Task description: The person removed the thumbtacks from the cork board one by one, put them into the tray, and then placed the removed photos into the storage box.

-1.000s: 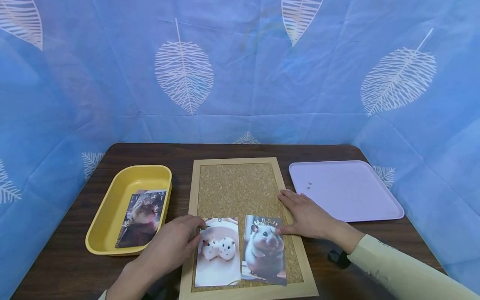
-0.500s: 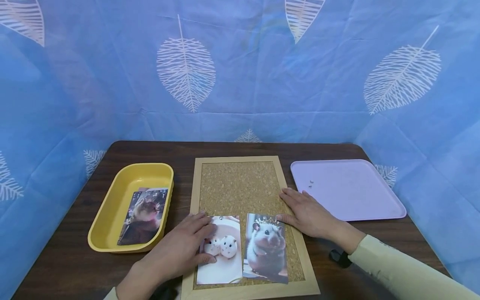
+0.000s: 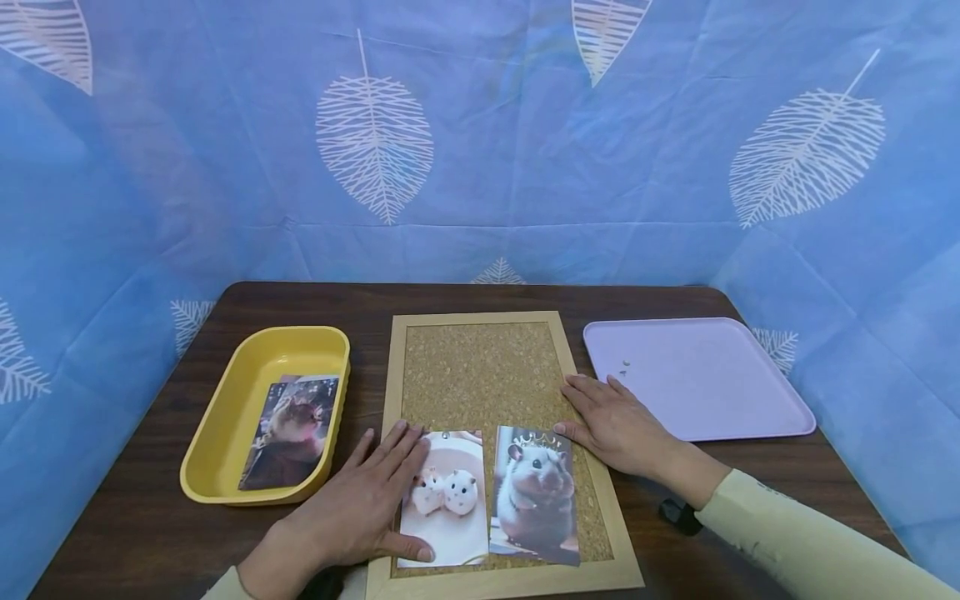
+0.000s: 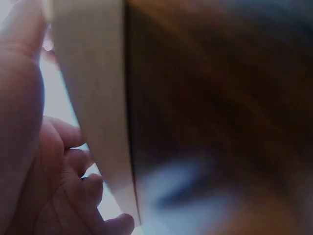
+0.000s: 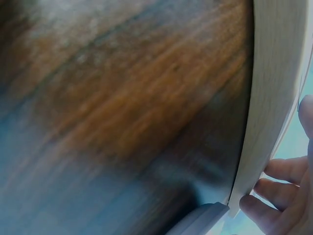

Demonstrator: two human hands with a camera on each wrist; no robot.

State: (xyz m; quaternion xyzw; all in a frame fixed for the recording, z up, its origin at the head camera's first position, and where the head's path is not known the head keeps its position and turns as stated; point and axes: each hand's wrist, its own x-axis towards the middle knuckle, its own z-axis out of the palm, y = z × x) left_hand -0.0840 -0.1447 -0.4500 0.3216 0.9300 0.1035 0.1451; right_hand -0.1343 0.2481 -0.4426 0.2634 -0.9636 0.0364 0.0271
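Observation:
A wood-framed cork board (image 3: pixel 480 367) lies on the table in the head view. On its lower half are two photos side by side: one of two white hamsters (image 3: pixel 450 525) with a small pin at its top, the other of a crowned hamster (image 3: pixel 535 500). My left hand (image 3: pixel 352 500) rests with fingers spread over the left frame and that photo's left edge, thumb across its lower part. My right hand (image 3: pixel 618 425) lies on the right frame, its thumb at the crowned hamster photo's upper right corner. Both wrist views show fingers along the frame's side (image 5: pixel 274 98).
A yellow bin (image 3: pixel 217 450) with several photos (image 3: pixel 288 442) in it stands left of the board. To the right lies a lilac tray (image 3: pixel 712 383) holding a few tiny pins (image 3: pixel 625 367). A blue leaf-patterned cloth (image 3: pixel 480 125) hangs behind the table.
My left hand has gone from bent fingers at the hamster photo's upper left edge to spread fingers lying over the frame, its thumb lower on the photo. The right hand stays in place.

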